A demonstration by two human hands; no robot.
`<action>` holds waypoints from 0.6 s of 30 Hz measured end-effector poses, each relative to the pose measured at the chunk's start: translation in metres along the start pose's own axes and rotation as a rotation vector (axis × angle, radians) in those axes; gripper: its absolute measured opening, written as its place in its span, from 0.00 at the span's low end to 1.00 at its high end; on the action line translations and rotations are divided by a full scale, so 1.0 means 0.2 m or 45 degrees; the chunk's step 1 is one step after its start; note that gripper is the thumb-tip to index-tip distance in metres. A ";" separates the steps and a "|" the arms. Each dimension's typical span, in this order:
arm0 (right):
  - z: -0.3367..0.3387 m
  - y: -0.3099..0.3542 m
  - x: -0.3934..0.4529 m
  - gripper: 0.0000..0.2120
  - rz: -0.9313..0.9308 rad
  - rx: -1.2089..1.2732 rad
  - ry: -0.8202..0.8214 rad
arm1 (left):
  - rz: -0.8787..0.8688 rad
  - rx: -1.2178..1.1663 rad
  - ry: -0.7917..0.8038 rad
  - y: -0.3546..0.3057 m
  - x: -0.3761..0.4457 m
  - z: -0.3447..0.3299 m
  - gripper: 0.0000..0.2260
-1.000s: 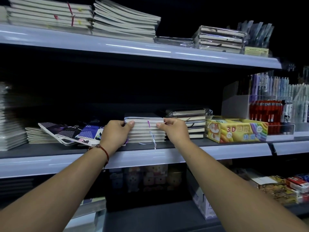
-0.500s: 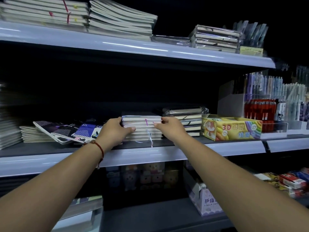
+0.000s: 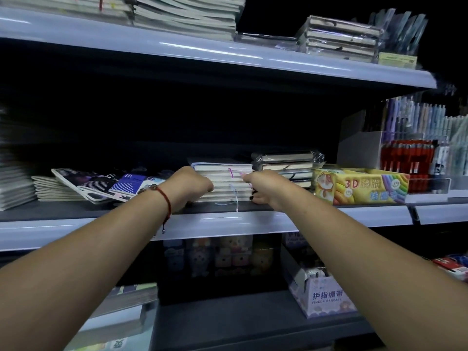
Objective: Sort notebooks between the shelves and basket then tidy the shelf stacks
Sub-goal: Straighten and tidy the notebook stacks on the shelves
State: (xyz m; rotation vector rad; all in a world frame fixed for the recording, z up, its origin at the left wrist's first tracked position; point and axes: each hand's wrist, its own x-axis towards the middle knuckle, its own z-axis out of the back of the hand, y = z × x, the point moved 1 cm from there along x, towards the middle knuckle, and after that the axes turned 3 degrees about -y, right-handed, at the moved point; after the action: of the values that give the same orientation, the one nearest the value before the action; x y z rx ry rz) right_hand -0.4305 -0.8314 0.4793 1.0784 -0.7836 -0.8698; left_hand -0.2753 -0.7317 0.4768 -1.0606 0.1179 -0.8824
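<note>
Reaching onto the middle shelf (image 3: 253, 221), both hands flank a stack of notebooks (image 3: 228, 182) with pale page edges and thin ribbon bookmarks trailing over the front. The left hand (image 3: 188, 187), with a red cord bracelet (image 3: 166, 200) on its wrist, has its fingers curled against the left side of the stack. The right hand (image 3: 266, 184) is curled against the stack's right side, thumb low near the bottom notebooks; both hands clasp the pile between them, though the fingertips are partly hidden, so how tightly they hold cannot be told.

The stack sits flat on the dark shelf board, near its front edge. Just beside it on the right is a second pile of plastic-wrapped notebooks (image 3: 286, 164), touching or nearly touching it. Further right stands a colourful box printed with "3D" (image 3: 359, 186), then a display of red pens (image 3: 407, 160). To the left lie overlapping striped-cover notebooks (image 3: 101, 184) leaning across a low pile of thin pale booklets (image 3: 54, 190).

The upper shelf (image 3: 202, 53) carries more notebook piles (image 3: 187, 17). Below, a finger bandage box (image 3: 326, 296) rests on the lower shelf.
</note>
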 end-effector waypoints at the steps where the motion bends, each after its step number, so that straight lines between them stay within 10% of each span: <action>1: 0.01 0.00 0.00 0.21 0.012 -0.038 -0.003 | 0.006 0.025 -0.014 0.00 0.00 0.00 0.11; 13: 0.00 -0.06 -0.08 0.09 0.701 -0.905 -0.444 | -0.243 0.293 -0.249 0.12 0.02 0.02 0.15; 18: -0.02 -0.11 -0.10 0.15 0.801 -1.073 -0.206 | -0.231 0.335 -0.271 0.11 0.03 0.01 0.14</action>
State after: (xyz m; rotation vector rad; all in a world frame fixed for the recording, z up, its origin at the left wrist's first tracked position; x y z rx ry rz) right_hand -0.4407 -0.8183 0.4544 0.0010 -0.7184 -0.6342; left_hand -0.2580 -0.7294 0.4622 -0.9204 -0.2703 -0.9136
